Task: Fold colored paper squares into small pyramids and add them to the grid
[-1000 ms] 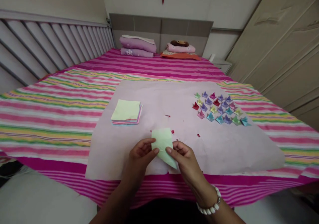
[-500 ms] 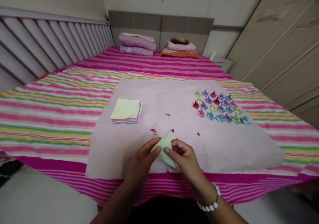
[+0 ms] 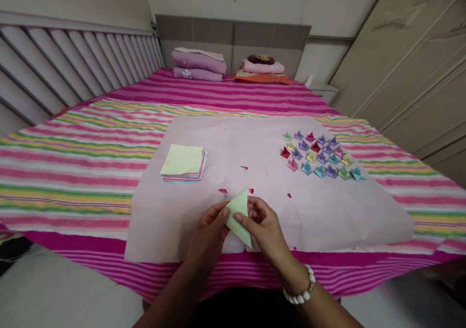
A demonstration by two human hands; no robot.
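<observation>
Pale sheet (image 3: 335, 216) lies beneath hands (image 3: 267, 231) partly hiding green paper (image 3: 240, 203).

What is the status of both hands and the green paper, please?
Left hand and right hand holding green paper. Paper folded, roughly triangular. Red scraps just beyond, apparently not in the way.

Matt green paper (image 3: 240, 202), matt paper stack (image 3: 183, 159), creased matt underlay (image 3: 335, 211); cloth bedspread (image 3: 73, 172), smooth white bracelet (image 3: 306, 295)
</observation>
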